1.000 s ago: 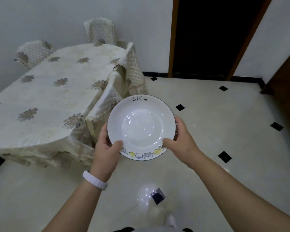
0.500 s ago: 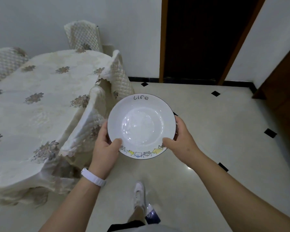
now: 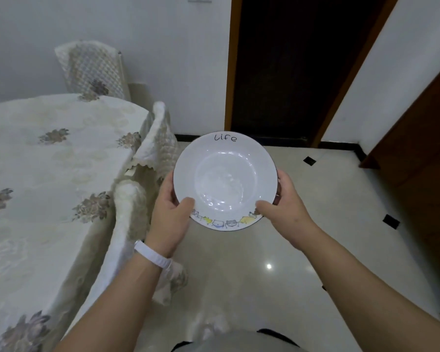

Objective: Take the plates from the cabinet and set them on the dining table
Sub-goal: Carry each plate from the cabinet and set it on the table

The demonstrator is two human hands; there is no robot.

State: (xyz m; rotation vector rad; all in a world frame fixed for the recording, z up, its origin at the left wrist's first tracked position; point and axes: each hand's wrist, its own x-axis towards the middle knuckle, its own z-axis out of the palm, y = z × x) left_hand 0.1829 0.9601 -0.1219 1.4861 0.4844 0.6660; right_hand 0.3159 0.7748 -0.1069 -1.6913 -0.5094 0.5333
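A white deep plate (image 3: 224,180) with "life" written on its far rim and small cartoon figures on its near rim is held level in front of me. My left hand (image 3: 168,214) grips its left rim, thumb on top. My right hand (image 3: 284,207) grips its right rim the same way. The dining table (image 3: 36,174), under a cream cloth with brown flower prints, lies to the left of the plate, its near edge close to my left forearm. The plate hangs over the floor, beside the table's right edge. No cabinet is in view.
Two covered chairs (image 3: 148,158) stand tucked along the table's right side, close to my left hand. Another covered chair (image 3: 94,69) stands at the table's far end. A dark doorway (image 3: 290,67) lies ahead. A brown wooden door or panel (image 3: 422,153) is on the right. The floor (image 3: 315,224) is glossy tile.
I have walked closer to the table, which now fills more of the left side. The plate stays in both hands, same grip.
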